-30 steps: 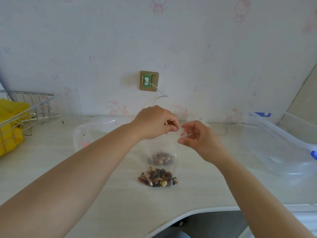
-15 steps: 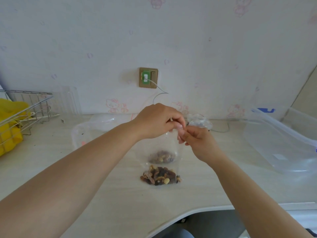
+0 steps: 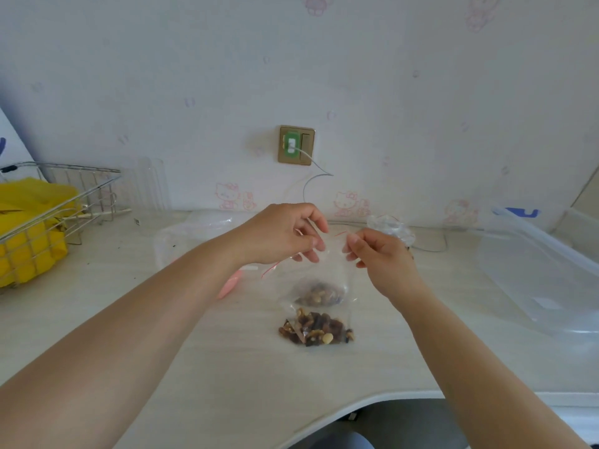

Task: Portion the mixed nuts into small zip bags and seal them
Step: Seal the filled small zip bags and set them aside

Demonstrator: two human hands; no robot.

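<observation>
A small clear zip bag [image 3: 327, 273] with a red-lined top hangs above the counter, a clump of mixed nuts [image 3: 319, 293] in its bottom. My left hand [image 3: 285, 234] pinches the bag's top at the left, my right hand [image 3: 379, 254] pinches it at the right, and the top edge stretches between them. In front of it a second small bag of nuts [image 3: 316, 328] lies flat on the counter. Whether the held bag's zip is closed cannot be told.
A wire basket [image 3: 48, 218] with yellow contents stands at the left. More empty clear bags [image 3: 194, 234] lie behind my left arm, and a crumpled one [image 3: 390, 226] behind my right hand. A large clear plastic box [image 3: 534, 270] sits at the right. The counter edge [image 3: 372, 403] curves near me.
My hands were pinched together at the bag's top half a second ago; now they have drawn apart along the top edge, left hand leftward, right hand rightward.
</observation>
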